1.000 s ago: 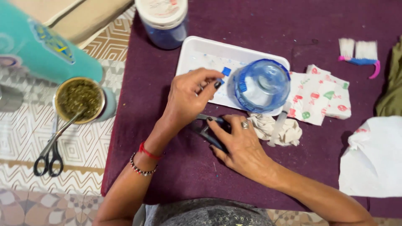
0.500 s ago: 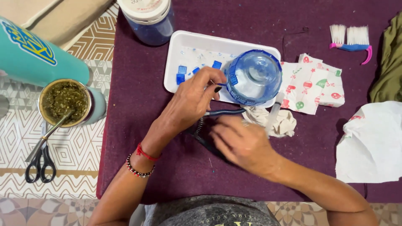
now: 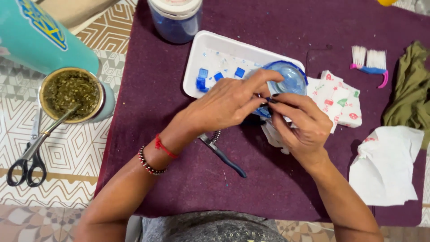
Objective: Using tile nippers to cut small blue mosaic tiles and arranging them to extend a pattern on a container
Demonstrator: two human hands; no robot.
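Note:
My left hand point(image 3: 226, 105) and my right hand point(image 3: 300, 127) meet fingertip to fingertip just in front of a clear blue glass bowl point(image 3: 293, 76). Together they pinch a small blue piece point(image 3: 265, 112), mostly hidden by the fingers. The bowl sits at the right end of a white tray point(image 3: 197, 62) that holds several blue tile pieces point(image 3: 204, 79). Tile nippers point(image 3: 224, 154) with dark handles and a spring lie on the purple cloth point(image 3: 179, 170) under my left wrist, held by neither hand. A crumpled white tissue point(image 3: 271, 134) shows beneath my right hand.
Patterned napkins point(image 3: 342, 101), a small brush point(image 3: 369, 60), a green rag point(image 3: 412, 94) and a white paper towel point(image 3: 387, 166) lie to the right. A blue jar point(image 3: 174, 20) stands behind the tray. On the left are a teal flask point(image 3: 40, 38), a herb-filled cup point(image 3: 71, 92) and scissors point(image 3: 24, 163).
The nippers were between my hands before and now lie on the cloth. Both hands have moved up to the bowl's front edge and closed together on a small piece.

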